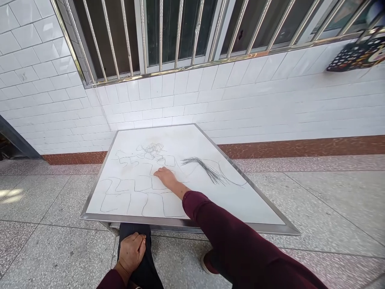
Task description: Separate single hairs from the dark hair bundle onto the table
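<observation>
- White tiled wall (255, 104) behind everything, with a red-brown band (300, 148) along its foot.
- Speckled stone floor (60, 257) in grey and pinkish slabs.
- Window (168, 24) in the wall, with shiny metal bars (179, 32) across it.
- Table (234, 204) near the wall: white top, metal rim.
- Right sleeve (234, 237), maroon, crossing the near edge of the table.
- Dark-trousered leg (147, 265) at the table's near edge.
- Spotted dark bag (357, 56) hanging at the upper right.
- Single dark strands (164, 206) spread over the left and middle of the top, many bent in angular lines.
- Bundle (204, 166) of dark strands lying on the table, right of the right hand and apart from it; a few loose ones curve off beside it.
- Left hand (130, 253) resting on the leg, fingers curled into a loose fist.
- Right hand (165, 177) at the middle of the table among the strands, fingers bent down; whether it pinches one I cannot tell.
- Tangle (152, 149) of fine strands beyond the right hand, towards the wall.
- Shoe (207, 263) on the floor, partly hidden by the sleeve.
</observation>
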Demonstrator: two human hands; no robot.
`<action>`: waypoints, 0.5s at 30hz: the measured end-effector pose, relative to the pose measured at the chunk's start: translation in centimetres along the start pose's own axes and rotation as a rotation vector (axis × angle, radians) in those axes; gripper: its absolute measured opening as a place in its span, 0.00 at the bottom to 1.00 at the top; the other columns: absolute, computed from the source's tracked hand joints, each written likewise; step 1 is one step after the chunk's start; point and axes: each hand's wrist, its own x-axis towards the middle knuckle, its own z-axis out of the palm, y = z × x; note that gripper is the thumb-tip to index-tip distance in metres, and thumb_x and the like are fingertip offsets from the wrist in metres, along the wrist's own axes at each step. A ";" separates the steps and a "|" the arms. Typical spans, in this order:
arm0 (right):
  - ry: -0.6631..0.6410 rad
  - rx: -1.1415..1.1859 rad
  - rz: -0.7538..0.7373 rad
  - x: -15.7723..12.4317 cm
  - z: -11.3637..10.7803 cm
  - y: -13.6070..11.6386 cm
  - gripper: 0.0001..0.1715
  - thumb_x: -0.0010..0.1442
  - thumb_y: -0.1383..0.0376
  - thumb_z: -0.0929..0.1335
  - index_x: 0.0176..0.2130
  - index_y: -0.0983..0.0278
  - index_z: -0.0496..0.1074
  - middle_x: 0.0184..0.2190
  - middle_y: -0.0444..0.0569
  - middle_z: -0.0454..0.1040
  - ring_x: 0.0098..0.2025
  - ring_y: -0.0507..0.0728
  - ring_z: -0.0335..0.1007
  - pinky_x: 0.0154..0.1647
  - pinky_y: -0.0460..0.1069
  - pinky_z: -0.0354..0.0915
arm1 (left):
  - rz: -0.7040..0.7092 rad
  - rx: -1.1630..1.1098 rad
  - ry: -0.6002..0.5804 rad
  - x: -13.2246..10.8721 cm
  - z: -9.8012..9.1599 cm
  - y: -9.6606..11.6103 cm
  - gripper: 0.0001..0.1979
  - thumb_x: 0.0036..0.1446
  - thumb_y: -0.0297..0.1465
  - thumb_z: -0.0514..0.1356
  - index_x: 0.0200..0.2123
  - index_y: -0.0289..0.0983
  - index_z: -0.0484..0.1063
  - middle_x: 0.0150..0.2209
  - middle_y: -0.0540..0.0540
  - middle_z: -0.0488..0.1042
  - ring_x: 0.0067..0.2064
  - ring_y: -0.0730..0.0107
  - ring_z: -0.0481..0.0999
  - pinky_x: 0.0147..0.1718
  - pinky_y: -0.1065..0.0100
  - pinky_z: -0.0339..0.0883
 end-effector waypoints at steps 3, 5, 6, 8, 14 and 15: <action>0.016 0.009 0.029 0.1 -0.5 -0.7 0.19 0.64 0.73 0.62 0.47 0.58 0.76 0.42 0.51 0.75 0.47 0.60 0.64 0.44 0.51 0.63 | -0.004 -0.003 -0.003 0.1 -0.1 0.1 0.13 0.63 0.28 0.50 0.39 0.38 0.75 0.30 0.44 0.77 0.31 0.68 0.78 0.32 0.69 0.73; 0.035 0.025 0.034 -0.4 -1.0 -1.0 0.19 0.64 0.73 0.62 0.49 0.59 0.75 0.45 0.50 0.74 0.49 0.60 0.63 0.46 0.51 0.63 | -0.006 0.002 -0.006 0.1 -0.2 0.1 0.13 0.63 0.28 0.50 0.39 0.38 0.75 0.30 0.44 0.77 0.31 0.68 0.78 0.32 0.69 0.73; 0.043 0.035 0.032 -0.9 -1.3 -1.0 0.19 0.64 0.72 0.62 0.49 0.59 0.75 0.46 0.50 0.74 0.50 0.60 0.63 0.47 0.51 0.63 | -0.005 0.004 -0.008 0.0 -0.2 0.0 0.13 0.64 0.28 0.50 0.39 0.38 0.75 0.30 0.44 0.77 0.31 0.68 0.78 0.32 0.69 0.73; 0.055 0.055 0.025 -2.3 -2.0 -0.2 0.17 0.64 0.71 0.63 0.48 0.58 0.75 0.46 0.49 0.74 0.49 0.59 0.63 0.47 0.51 0.63 | -0.004 0.011 -0.012 -0.1 -0.2 -0.1 0.13 0.64 0.28 0.49 0.39 0.38 0.74 0.30 0.44 0.77 0.31 0.68 0.78 0.32 0.69 0.73; 0.203 0.021 0.194 -9.2 -5.3 8.7 0.16 0.65 0.67 0.61 0.46 0.60 0.76 0.44 0.50 0.75 0.48 0.60 0.65 0.51 0.54 0.62 | 0.032 0.023 0.010 -0.3 -0.2 -0.4 0.12 0.65 0.28 0.50 0.40 0.38 0.74 0.31 0.45 0.78 0.32 0.68 0.79 0.33 0.70 0.73; 0.241 0.002 0.253 -10.3 -5.8 10.5 0.16 0.65 0.67 0.61 0.46 0.61 0.76 0.45 0.51 0.75 0.49 0.61 0.65 0.51 0.55 0.61 | 0.042 0.018 0.012 -0.2 -0.1 -0.4 0.12 0.65 0.28 0.50 0.40 0.38 0.74 0.31 0.45 0.78 0.33 0.68 0.79 0.33 0.70 0.73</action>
